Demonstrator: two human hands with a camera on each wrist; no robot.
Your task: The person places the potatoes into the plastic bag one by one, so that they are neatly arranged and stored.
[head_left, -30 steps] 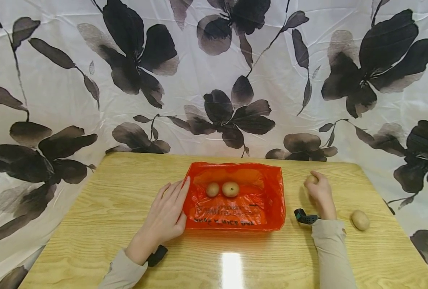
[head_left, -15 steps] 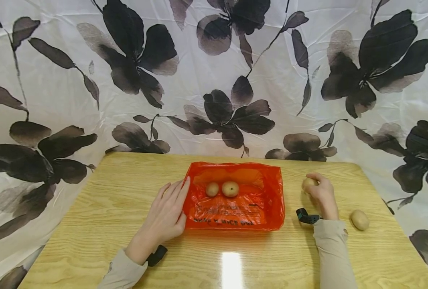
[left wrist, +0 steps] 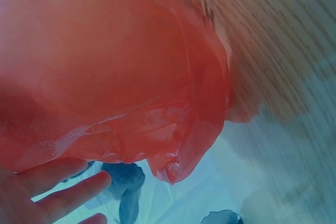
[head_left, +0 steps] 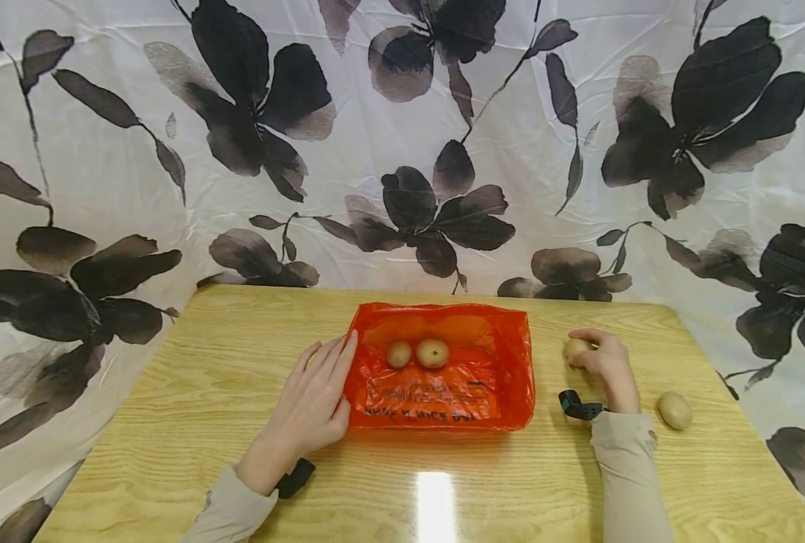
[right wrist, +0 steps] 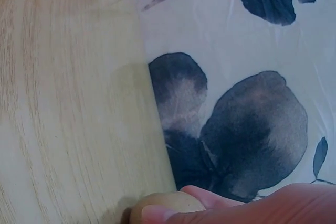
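Observation:
In the head view a red plastic bag (head_left: 504, 377) lies spread like an open box at the middle of the table, printed with black letters. Two potatoes sit inside it, a smaller potato (head_left: 398, 354) left of a larger potato (head_left: 432, 354). Along the bag's left side rests my left hand (head_left: 310, 396), fingers straight against the plastic. The left wrist view shows those fingers (left wrist: 79, 190) at the bag's edge. To the right of the bag, my right hand (head_left: 609, 366) grips a potato (head_left: 576, 349) between thumb and fingers; the same potato (right wrist: 168, 203) shows low in the right wrist view.
Another potato (head_left: 675, 411) lies on the wooden table (head_left: 239, 339) to the right of my right forearm. Behind the table hangs a white cloth (head_left: 348, 151) with dark flowers. The table's back edge runs close behind the bag.
My right hand has turned slightly, and the potato in it has shifted a little left and toward me. The left hand and the bag stay where they were.

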